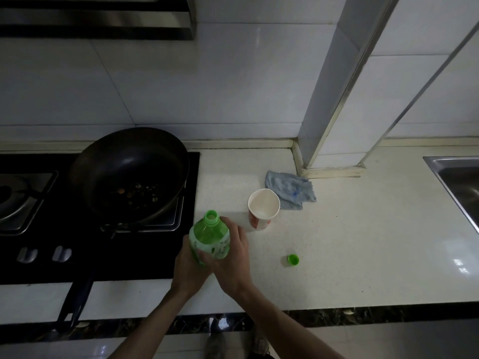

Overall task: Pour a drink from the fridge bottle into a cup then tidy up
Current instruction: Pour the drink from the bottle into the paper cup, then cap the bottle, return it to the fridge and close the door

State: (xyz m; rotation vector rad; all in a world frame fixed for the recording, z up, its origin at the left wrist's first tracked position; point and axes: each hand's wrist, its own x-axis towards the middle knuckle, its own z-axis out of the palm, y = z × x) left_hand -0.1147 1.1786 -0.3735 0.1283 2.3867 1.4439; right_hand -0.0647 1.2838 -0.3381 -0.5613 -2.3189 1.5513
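Green plastic sat at the centre of the near scene: the bottle [210, 238], uncapped and roughly upright, was clasped in both hands above the counter's [363, 242] front edge, beside the hob [39, 265]. The left hand [188, 265] wrapped its lower body from the stove side, fingers closed around it; the right hand [233, 255] curled over the label side, fingers likewise closed on the bottle. Its label showed pale with small dark marks, but no writing or brand could be read.

The green cap [293, 260] lay alone on the counter to the right, well apart from the bottle. Just beyond the hands stood the paper cup [263, 208], upright; whether it held any drink could not be told, and the red print low on its side was illegible.

By these signs the bottle had been fetched and opened; the pour seemed imminent or possibly just done, with recapping, returning the bottle and wiping still ahead.

Farther back lay a crumpled blue cloth [293, 189] touching the cup's far side, a dark frying pan [129, 174] on the hob, and the sink [458, 182] at right.
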